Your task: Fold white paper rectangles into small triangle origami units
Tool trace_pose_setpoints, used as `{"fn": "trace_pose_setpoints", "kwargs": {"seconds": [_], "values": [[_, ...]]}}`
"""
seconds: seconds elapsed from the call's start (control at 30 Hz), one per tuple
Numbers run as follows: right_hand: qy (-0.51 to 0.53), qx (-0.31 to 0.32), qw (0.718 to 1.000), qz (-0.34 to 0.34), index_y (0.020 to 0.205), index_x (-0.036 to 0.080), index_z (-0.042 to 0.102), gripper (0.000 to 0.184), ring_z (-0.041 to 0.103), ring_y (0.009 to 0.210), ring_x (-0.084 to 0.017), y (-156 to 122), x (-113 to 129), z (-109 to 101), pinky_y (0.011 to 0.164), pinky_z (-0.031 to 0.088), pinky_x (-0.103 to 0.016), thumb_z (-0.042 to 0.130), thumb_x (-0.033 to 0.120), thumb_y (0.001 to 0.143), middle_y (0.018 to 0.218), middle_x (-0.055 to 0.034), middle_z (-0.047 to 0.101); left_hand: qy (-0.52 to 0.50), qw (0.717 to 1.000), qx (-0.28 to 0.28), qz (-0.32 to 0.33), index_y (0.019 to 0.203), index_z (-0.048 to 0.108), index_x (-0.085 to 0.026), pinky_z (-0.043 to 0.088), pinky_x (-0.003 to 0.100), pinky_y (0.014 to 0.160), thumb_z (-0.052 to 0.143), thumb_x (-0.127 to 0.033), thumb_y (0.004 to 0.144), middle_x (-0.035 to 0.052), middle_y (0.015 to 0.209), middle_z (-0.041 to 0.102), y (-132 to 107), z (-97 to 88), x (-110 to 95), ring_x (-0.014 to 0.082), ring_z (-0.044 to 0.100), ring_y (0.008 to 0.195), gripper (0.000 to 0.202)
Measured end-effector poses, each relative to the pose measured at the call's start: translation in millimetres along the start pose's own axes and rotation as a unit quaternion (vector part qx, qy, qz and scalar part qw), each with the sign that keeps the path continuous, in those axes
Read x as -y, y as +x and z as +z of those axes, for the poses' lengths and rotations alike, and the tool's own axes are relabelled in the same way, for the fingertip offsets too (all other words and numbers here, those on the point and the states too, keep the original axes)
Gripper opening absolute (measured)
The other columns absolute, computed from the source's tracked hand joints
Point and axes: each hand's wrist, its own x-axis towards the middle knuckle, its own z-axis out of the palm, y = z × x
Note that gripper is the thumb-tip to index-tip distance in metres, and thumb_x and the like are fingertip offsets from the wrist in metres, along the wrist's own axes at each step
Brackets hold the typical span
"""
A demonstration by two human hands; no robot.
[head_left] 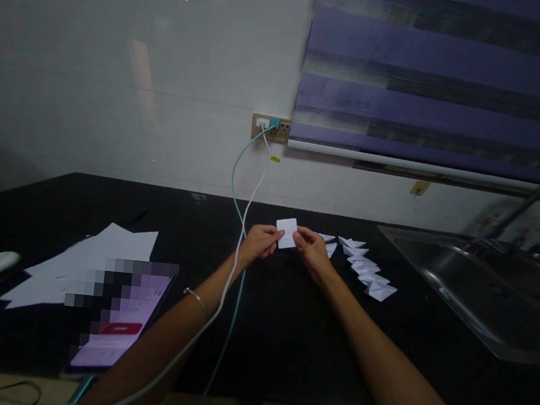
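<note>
Two grips share one small paper square (287, 233): the left hand (259, 243) pinches its left edge and the right hand (311, 248) its right edge, both clamped on it just above the black tabletop (286, 331). Folded paper pieces (363, 272) lie at three o'clock from it, loose sheets (97, 256) at eight o'clock. I'd judge that level corners and light, even thumb pressure would keep any crease true.

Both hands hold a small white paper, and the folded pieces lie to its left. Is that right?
No. The left hand and right hand hold the paper, but the head view shows the folded pieces to its right, toward the sink.
</note>
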Motion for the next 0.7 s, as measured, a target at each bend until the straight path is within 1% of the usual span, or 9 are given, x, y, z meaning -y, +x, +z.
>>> {"fn": "trace_pose_setpoints", "kwargs": {"seconds": [0.07, 0.17, 0.23, 0.33, 0.43, 0.5, 0.53, 0.6, 0.7], "values": [[0.016, -0.021, 1.0, 0.015, 0.091, 0.02, 0.07, 0.035, 0.061, 0.071, -0.016, -0.7, 0.4, 0.7, 0.061, 0.047, -0.027, 0.074, 0.041, 0.064, 0.085, -0.0031, 0.07, -0.006, 1.0, 0.016, -0.005, 0.075, 0.062, -0.012, 0.024, 0.016, 0.033, 0.06, -0.045, 0.08, -0.0034, 0.044, 0.054, 0.8, -0.4, 2.8, 0.0039, 0.04, 0.03, 0.034], [0.023, -0.054, 0.998, 0.027, 0.088, 0.02, 0.07, 0.035, 0.059, 0.067, -0.015, -1.0, 2.2, 0.0, 0.06, 0.046, -0.027, 0.076, 0.041, 0.061, 0.081, -0.002, 0.069, -0.011, 0.999, 0.031, -0.006, 0.083, 0.064, -0.01, 0.025, 0.016, 0.032, 0.06, -0.045, 0.081, 0.0006, 0.051, 0.061, 1.3, -1.8, 5.5, 0.004, 0.042, 0.029, 0.035], [-0.012, -0.052, 0.998, 0.014, 0.087, 0.019, 0.07, 0.034, 0.058, 0.067, -0.015, -0.7, 3.7, -1.6, 0.06, 0.045, -0.027, 0.075, 0.042, 0.062, 0.079, -0.0025, 0.068, -0.01, 1.0, 0.027, -0.007, 0.086, 0.065, -0.009, 0.026, 0.017, 0.032, 0.059, -0.045, 0.081, 0.0037, 0.056, 0.065, 1.4, -3.4, 5.8, 0.0042, 0.043, 0.029, 0.037], [-0.086, -0.058, 0.994, -0.033, 0.087, 0.018, 0.072, 0.034, 0.056, 0.064, -0.014, -0.2, 6.9, -4.3, 0.058, 0.043, -0.026, 0.074, 0.042, 0.063, 0.073, -0.0016, 0.065, -0.01, 1.0, 0.015, -0.009, 0.09, 0.066, -0.007, 0.031, 0.017, 0.034, 0.06, -0.042, 0.081, 0.0081, 0.064, 0.069, 2.1, -4.6, 5.4, 0.0059, 0.05, 0.033, 0.037], [-0.104, -0.051, 0.991, -0.066, 0.098, 0.019, 0.07, 0.04, 0.048, 0.052, -0.011, -0.9, 12.2, -5.6, 0.05, 0.038, -0.024, 0.072, 0.043, 0.066, 0.058, 0.0032, 0.058, 0.001, 1.0, 0.002, -0.023, 0.088, 0.066, -0.006, 0.033, 0.017, 0.035, 0.061, -0.037, 0.082, 0.012, 0.071, 0.071, 3.8, -3.1, 6.7, 0.0079, 0.056, 0.038, 0.032], [-0.088, -0.025, 0.994, -0.062, 0.108, 0.02, 0.066, 0.046, 0.042, 0.043, -0.009, -2.2, 16.2, -5.7, 0.044, 0.033, -0.023, 0.069, 0.044, 0.069, 0.05, 0.0062, 0.052, 0.002, 1.0, 0.001, -0.03, 0.087, 0.066, -0.006, 0.033, 0.017, 0.035, 0.061, -0.034, 0.082, 0.0143, 0.078, 0.071, 5.0, -1.6, 9.0, 0.01, 0.061, 0.044, 0.03], [-0.079, -0.015, 0.995, -0.057, 0.109, 0.02, 0.065, 0.046, 0.04, 0.04, -0.009, -2.9, 18.0, -5.5, 0.041, 0.03, -0.022, 0.068, 0.044, 0.07, 0.048, 0.0068, 0.051, 0.0, 1.0, 0.003, -0.031, 0.088, 0.066, -0.006, 0.033, 0.017, 0.035, 0.06, -0.034, 0.083, 0.0151, 0.082, 0.071, 5.5, -0.9, 10.4, 0.0111, 0.063, 0.047, 0.029], [-0.065, -0.006, 0.997, -0.05, 0.104, 0.018, 0.065, 0.043, 0.041, 0.037, -0.008, -4.2, 20.9, -4.9, 0.039, 0.029, -0.022, 0.068, 0.046, 0.071, 0.048, 0.0058, 0.054, -0.008, 1.0, 0.004, -0.028, 0.091, 0.065, -0.007, 0.034, 0.016, 0.035, 0.06, -0.033, 0.083, 0.0157, 0.089, 0.071, 6.3, 0.1, 12.9, 0.0129, 0.066, 0.055, 0.028], [-0.049, -0.004, 0.998, -0.045, 0.09, 0.018, 0.064, 0.037, 0.048, 0.038, -0.009, -4.9, 22.5, -4.1, 0.039, 0.033, -0.022, 0.069, 0.048, 0.07, 0.056, 0.0012, 0.062, -0.019, 1.0, -0.004, -0.02, 0.091, 0.065, -0.007, 0.032, 0.014, 0.035, 0.06, -0.031, 0.083, 0.0157, 0.094, 0.071, 6.9, 0.5, 14.8, 0.015, 0.069, 0.063, 0.026]]}}
